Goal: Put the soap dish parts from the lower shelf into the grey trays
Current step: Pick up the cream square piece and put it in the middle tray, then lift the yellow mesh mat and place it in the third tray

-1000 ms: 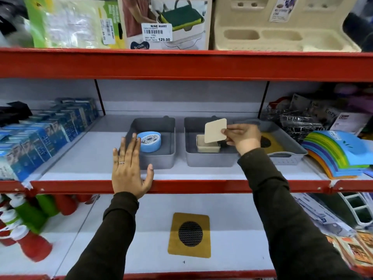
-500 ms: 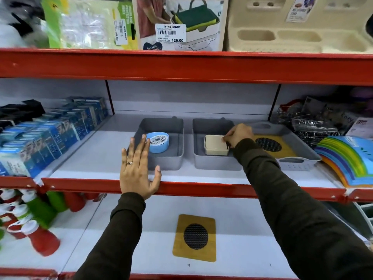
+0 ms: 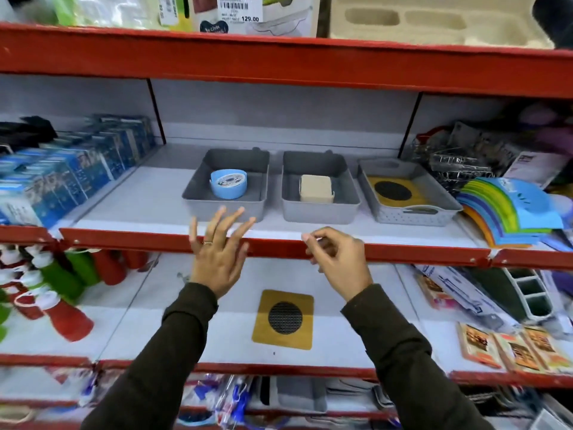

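One yellow mesh-centred plate (image 3: pixel 282 319) left on lower shelf (image 3: pixel 192 336), below and between both hands. Left hand (image 3: pixel 217 259) fingers spread, empty; right hand (image 3: pixel 336 263) fingers loosely curled, empty. Beyond fingertips, three grey trays (image 3: pixel 319 214) each hold a part.

Both empty hands, left (image 3: pixel 217 262) and right (image 3: pixel 338 262), before three grey trays (image 3: pixel 319 209).
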{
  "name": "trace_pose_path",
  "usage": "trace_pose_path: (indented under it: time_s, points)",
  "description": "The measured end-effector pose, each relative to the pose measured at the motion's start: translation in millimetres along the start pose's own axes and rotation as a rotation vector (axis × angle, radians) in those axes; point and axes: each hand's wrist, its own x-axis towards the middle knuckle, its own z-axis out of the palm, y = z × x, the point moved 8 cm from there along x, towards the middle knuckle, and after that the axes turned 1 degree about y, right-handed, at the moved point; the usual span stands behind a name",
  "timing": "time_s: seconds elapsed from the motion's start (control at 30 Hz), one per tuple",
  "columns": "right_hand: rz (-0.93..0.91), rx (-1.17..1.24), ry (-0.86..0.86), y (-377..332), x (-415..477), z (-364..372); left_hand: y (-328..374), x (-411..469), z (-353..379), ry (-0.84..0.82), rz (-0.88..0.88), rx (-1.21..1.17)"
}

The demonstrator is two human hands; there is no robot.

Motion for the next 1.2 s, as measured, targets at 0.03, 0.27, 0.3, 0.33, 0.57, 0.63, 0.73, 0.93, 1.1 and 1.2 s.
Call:
trace_pose_path:
  time_s: [0.03, 0.27, 0.3, 0.33, 0.57, 0.63, 0.73, 0.93, 1.1, 1.2]
  points:
    - [0.029, 0.01, -0.023, 11, -13, 8, 18, -16, 2, -0.001, 0.045, -0.047]
    - [0.499, -0.018, -0.171, 175, -67, 58, 56, -129, 95, -0.63, -0.321, -0.519]
    - [0.597, -0.038, -0.205, 203, -74, 67, 51, -148, 117, -0.741, -0.491, -0.569]
    - [0.672, -0.064, -0.224, 227, -81, 73, 46, -166, 133, -0.845, -0.658, -0.584]
    - [1.021, -0.077, -0.225, 328, -107, 111, 33, -224, 197, -1.161, -0.98, -0.355]
    - [1.06, -0.069, -0.18, 325, -107, 114, 29, -229, 207, -1.121, -1.063, -0.388]
    - [1.051, -0.096, -0.203, 322, -113, 115, 24, -230, 209, -1.132, -1.128, -0.436]
    - [1.091, 0.169, -0.082, 318, -135, 88, 25, -235, 187, -1.104, -1.298, -0.597]
    - [1.052, 0.276, -0.06, 296, -144, 50, 44, -248, 177, -1.089, -1.392, -0.802]
    - [1.015, 0.294, -0.032, 275, -151, 19, 72, -229, 147, -1.103, -1.387, -0.899]
